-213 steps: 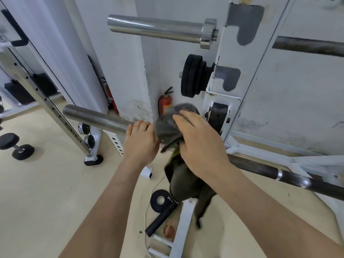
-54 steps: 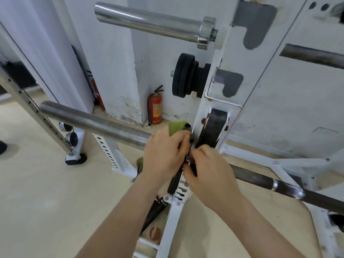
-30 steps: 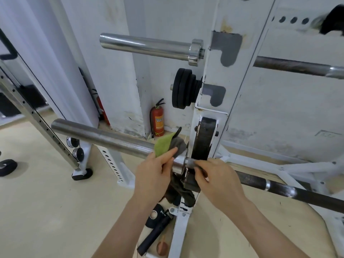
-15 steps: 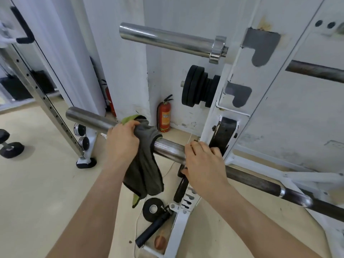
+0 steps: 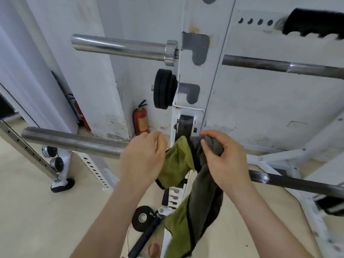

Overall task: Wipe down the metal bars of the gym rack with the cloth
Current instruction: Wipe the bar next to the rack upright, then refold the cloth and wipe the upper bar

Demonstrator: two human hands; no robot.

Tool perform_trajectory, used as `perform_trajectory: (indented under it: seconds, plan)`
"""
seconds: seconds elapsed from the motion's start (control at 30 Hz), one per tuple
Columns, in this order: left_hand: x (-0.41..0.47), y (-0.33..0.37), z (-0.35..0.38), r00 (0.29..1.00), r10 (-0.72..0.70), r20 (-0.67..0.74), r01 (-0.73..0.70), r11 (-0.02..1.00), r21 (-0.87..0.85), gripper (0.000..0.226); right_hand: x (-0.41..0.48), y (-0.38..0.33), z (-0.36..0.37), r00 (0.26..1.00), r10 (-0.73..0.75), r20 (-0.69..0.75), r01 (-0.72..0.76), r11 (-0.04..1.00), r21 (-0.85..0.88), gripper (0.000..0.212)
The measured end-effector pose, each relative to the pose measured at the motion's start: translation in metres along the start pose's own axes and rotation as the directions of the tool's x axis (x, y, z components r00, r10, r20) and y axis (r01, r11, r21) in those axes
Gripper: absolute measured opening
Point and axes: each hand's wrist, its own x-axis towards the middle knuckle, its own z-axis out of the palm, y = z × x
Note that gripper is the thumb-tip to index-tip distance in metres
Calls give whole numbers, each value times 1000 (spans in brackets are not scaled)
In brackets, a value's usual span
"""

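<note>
Gripping check first: right hand point(image 5: 225, 164) has its fingers wrapped round a bunched grey wad of the cloth point(image 5: 176, 164), just right of the white rack upright point(image 5: 195, 75) at lower-bar height. Left hand point(image 5: 141, 161) sits just left of the upright, fingers curled at the cloth's green edge. The knuckles hide the contact, so I cannot tell whether it pinches the fabric. Cloth is green one side and grey the other, spread in front of the lower barbell point(image 5: 74, 142) where that bar meets the upright, with a long tail hanging toward the upright's foot. Whether the fabric lies on the bar or is held clear of it: cannot tell. On the floor point(image 5: 37, 211) left of the upright's foot are a black tape roll point(image 5: 142, 217) and a black handle point(image 5: 143, 239). Lower barbell runs out both sides of the upright, dull sleeve left, dark shaft right. Further back, left of the upright: black weight plates point(image 5: 163, 89) on a peg, with a red fire extinguisher point(image 5: 141, 120) below them. Higher on the upright is the upper barbell point(image 5: 121, 47), with a chrome sleeve. Judgement: mid-task, cloth being gathered for a stroke. Risks: the tail snags on the perforated base rail point(image 5: 173, 194) or drags floor grit onto the steel; a loose hold lets the wad slip; a hard stroke rolls the bar in its black holder point(image 5: 185, 125); a foot lands on the tape roll.
</note>
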Motion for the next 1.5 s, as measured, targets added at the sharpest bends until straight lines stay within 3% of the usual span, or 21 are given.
perform_trajectory:
  seconds: [0.1,0.17,0.27,0.4,0.5,0.63,0.8,0.9,1.1,1.23,1.3,1.33,1.37,1.43,1.47,1.5]
  plan:
    - [-9,5,34,987,159,35,-159,987,-6,35,-7,27,24,977,-40,209,129,894,-429,20]
    - [-24,21,40,970,241,-33,-242,969,-44,33,-14,40,38,970,-78,231,188,843,-504,24]
    - [-42,47,48,934,356,25,-354,933,-68,30,-11,63,0,993,17,116,49,838,-543,23]
    - [-58,61,80,866,459,200,-467,884,-7,28,-18,104,-78,977,182,-115,-212,721,-659,25]
    - [-65,74,90,863,440,249,-447,894,-31,37,-10,93,-79,987,112,-111,-157,756,-635,26]
    - [-61,76,95,919,326,221,-339,940,25,31,-8,57,-27,994,-104,16,99,878,-467,17]
    - [-76,95,109,945,241,220,-276,950,146,44,-5,108,-64,984,-32,174,131,795,-592,11]
    - [-94,131,134,921,277,275,-341,914,221,55,-2,132,-117,981,38,188,97,746,-659,17]
    - [-109,230,181,899,276,341,-347,923,167,57,1,181,-208,973,169,155,-22,742,-670,20]
    - [-126,287,201,850,312,424,-358,933,31,44,8,205,-263,943,306,133,-226,878,-422,20]
    - [-128,306,197,855,298,425,-260,955,-146,22,16,205,-283,917,360,173,-349,933,-92,16]
    - [-127,315,191,860,270,432,-131,937,-325,18,20,200,-291,901,385,201,-413,902,124,16]
    - [-125,325,181,847,233,478,56,855,-516,22,25,194,-298,885,406,229,-463,819,338,17]
    - [-117,337,165,810,158,565,424,509,-749,29,35,183,-308,859,420,294,-503,576,645,22]
    - [-112,338,161,810,114,576,497,387,-777,30,39,179,-311,850,404,339,-507,451,734,25]
    - [-107,339,156,824,74,561,498,377,-781,33,42,174,-313,841,373,392,-516,334,789,29]
